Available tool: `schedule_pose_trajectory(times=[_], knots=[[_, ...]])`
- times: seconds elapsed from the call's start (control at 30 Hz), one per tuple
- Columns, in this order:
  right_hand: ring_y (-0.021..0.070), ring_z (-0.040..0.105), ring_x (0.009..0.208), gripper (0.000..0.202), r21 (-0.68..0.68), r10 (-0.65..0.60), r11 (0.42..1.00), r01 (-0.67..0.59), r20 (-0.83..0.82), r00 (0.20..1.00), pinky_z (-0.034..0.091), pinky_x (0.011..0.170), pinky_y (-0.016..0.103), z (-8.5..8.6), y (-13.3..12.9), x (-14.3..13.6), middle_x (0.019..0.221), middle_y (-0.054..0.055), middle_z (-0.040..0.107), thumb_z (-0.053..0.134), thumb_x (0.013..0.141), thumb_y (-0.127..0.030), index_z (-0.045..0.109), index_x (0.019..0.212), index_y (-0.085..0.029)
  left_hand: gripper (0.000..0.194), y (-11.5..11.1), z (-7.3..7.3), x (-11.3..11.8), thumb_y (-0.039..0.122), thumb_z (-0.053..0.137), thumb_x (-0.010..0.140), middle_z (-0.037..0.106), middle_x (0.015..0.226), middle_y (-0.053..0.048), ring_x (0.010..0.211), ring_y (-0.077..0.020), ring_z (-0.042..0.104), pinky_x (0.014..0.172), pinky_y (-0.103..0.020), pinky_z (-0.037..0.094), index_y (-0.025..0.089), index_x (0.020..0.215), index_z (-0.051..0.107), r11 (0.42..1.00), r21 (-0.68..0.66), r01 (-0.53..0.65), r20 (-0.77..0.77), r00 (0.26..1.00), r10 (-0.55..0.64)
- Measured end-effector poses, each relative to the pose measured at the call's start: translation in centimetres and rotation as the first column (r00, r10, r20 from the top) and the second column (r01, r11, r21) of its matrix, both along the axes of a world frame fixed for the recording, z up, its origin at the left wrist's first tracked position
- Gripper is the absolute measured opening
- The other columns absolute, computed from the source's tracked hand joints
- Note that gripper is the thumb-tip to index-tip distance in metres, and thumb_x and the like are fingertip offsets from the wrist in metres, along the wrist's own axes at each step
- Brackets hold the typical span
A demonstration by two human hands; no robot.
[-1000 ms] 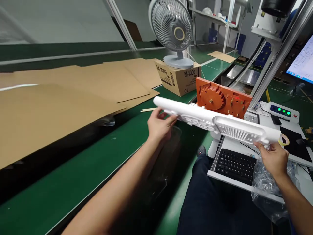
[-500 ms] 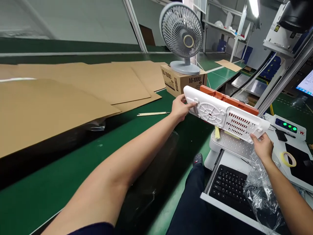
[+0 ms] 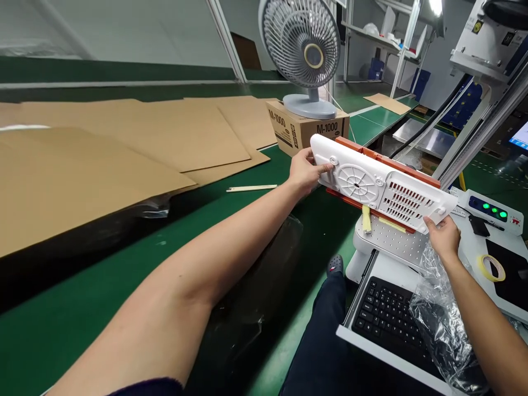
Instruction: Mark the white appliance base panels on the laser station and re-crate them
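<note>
A long white plastic cover (image 3: 381,184), with a round spoked pattern and a slotted vent, is held between my two hands. My left hand (image 3: 306,171) grips its left end, thumb on the face and fingers behind the edge. At the lower right corner, my right hand (image 3: 444,237) pinches the other end. Right behind the cover sits an orange-red fixture (image 3: 388,160), showing above and below it; whether the two touch I cannot tell. Under them is a perforated metal platform (image 3: 390,240) with a yellow strip (image 3: 366,220) at its front.
A grey fan (image 3: 305,52) stands on a cardboard box (image 3: 307,132) behind my left hand. Cardboard sheets (image 3: 136,137) cover the left bench. Below the platform are a keyboard drawer (image 3: 391,313) and clear plastic wrap (image 3: 445,319). A tape roll (image 3: 490,268) lies at right.
The white cover has shifted slightly in front of the orange-red fixture, whose lower edge now shows more. Both hands keep their hold, and the camera view has moved a little.
</note>
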State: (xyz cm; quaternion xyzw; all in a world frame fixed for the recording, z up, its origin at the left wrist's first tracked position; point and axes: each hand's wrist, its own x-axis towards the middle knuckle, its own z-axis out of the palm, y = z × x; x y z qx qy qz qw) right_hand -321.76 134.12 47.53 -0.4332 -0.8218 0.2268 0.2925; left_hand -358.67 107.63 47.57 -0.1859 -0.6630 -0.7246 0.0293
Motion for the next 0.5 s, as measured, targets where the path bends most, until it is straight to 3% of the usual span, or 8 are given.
schedule_pose_trajectory(times=[0.23,0.5], knots=[[0.0385,0.074,0.101,0.048,-0.029,-0.021,0.999,0.021,-0.020,1.000,0.053,0.093,0.047,0.0,0.0,-0.3,0.102,0.015,0.082,0.077,0.081,-0.059,0.077,0.107,-0.019,0.065,0.7,1.3,0.0,0.022,0.096,0.060,0.080,0.115,-0.014,0.110,-0.0331,0.073,0.104,-0.053,0.060,0.010,0.120,0.075,0.999,-0.040,0.018,-0.052,0.998,-0.020],[0.0376,0.071,0.094,0.050,0.053,-0.021,0.998,0.020,0.018,1.000,0.052,0.092,0.049,0.1,1.9,-1.2,0.098,0.015,0.080,0.075,0.080,-0.066,0.076,0.100,-0.021,0.072,0.7,0.7,-1.1,0.026,0.097,0.065,0.077,0.122,-0.015,0.111,-0.0328,0.072,0.106,-0.051,0.057,0.012,0.130,0.070,0.977,-0.202,-0.068,-0.078,0.996,0.053]])
